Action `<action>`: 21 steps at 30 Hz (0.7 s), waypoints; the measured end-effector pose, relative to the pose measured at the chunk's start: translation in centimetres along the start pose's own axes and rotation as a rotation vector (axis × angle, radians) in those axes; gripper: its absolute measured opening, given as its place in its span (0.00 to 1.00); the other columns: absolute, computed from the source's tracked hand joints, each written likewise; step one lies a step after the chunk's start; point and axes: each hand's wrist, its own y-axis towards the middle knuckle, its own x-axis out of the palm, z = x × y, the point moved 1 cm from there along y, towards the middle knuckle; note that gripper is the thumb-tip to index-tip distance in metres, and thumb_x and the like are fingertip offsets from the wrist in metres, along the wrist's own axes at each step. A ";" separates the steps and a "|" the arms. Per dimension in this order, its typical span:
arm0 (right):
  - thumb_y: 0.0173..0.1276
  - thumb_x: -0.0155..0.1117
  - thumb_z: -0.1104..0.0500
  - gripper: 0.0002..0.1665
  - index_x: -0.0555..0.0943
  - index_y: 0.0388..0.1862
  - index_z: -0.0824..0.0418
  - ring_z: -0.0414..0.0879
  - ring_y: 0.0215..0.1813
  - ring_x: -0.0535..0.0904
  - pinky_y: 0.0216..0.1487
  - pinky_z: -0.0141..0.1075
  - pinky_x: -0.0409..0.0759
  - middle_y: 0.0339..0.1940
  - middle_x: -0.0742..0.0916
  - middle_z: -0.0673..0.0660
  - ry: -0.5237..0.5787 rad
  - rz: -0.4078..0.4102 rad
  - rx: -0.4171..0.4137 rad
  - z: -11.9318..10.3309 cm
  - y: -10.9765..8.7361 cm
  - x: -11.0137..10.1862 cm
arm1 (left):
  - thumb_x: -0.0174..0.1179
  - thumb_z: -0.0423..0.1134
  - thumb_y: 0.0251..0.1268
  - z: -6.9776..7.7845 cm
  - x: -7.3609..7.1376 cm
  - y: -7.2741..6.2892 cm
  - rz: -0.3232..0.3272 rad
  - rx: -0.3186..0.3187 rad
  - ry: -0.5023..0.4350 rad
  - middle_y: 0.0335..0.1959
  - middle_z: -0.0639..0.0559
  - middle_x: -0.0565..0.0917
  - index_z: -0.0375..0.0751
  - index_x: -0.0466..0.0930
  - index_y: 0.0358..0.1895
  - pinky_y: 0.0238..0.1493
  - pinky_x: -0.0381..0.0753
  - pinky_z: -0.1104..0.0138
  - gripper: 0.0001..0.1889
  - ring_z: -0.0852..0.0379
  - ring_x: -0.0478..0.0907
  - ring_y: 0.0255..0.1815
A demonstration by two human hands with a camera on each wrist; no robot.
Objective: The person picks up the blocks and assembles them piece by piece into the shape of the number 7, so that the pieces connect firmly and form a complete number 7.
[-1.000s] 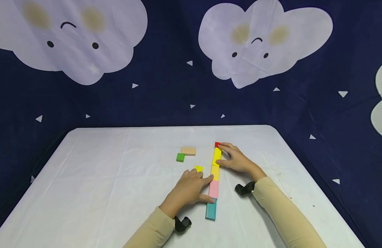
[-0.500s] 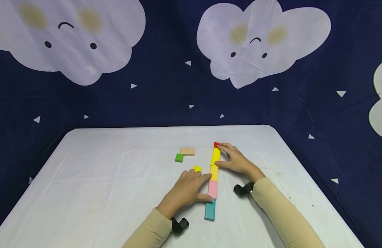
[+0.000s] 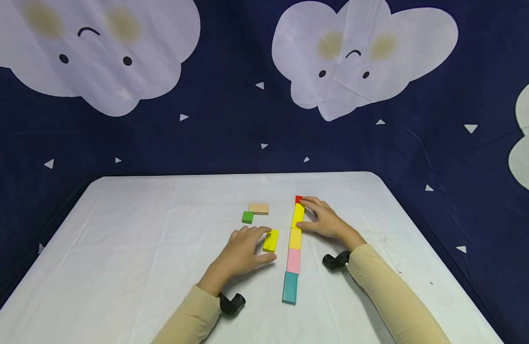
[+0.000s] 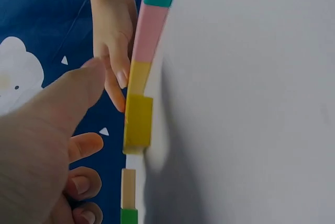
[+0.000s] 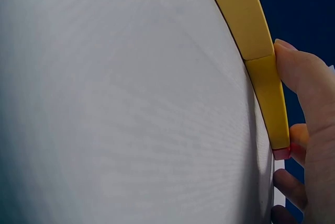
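Note:
A row of flat blocks lies end to end on the table: a red block [image 3: 298,198] farthest away, then a yellow block [image 3: 297,213], a paler yellow block [image 3: 294,239], a pink block [image 3: 293,261] and a teal block [image 3: 290,288]. My right hand [image 3: 325,220] rests at the far end, its index fingertip at the red block and its thumb touching the near end of the yellow one. Left of the row lies a loose yellow block [image 3: 270,241]. Around it my left hand [image 3: 240,253] has thumb and index finger spread apart; whether the index fingertip touches it I cannot tell.
Behind the left hand lie a small green block [image 3: 247,217] and a tan block [image 3: 259,209], nearly touching. All of this is on a table with a white cover [image 3: 118,267]. A dark blue cloth [image 3: 230,143] with printed clouds hangs behind it.
My left hand has come off the row and moved left, uncovering the loose yellow block. My right hand keeps its place at the far end of the row.

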 end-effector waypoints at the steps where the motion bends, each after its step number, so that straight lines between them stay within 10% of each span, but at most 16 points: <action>1: 0.58 0.70 0.33 0.52 0.63 0.78 0.48 0.58 0.79 0.55 0.75 0.62 0.56 0.80 0.63 0.52 -0.001 0.003 -0.005 0.0 0.0 0.0 | 0.67 0.62 0.57 -0.1 -0.1 0.0 -0.004 -0.009 -0.008 0.63 0.52 0.79 0.51 0.70 0.69 0.61 0.66 0.53 0.38 0.50 0.71 0.64; 21: 0.58 0.71 0.35 0.53 0.63 0.78 0.50 0.60 0.78 0.56 0.74 0.62 0.56 0.79 0.63 0.54 -0.009 0.014 -0.025 0.0 0.1 0.0 | 0.68 0.66 0.51 1.2 1.1 0.5 0.127 -0.029 0.268 0.43 0.53 0.82 0.44 0.78 0.58 0.50 0.69 0.59 0.37 0.53 0.74 0.46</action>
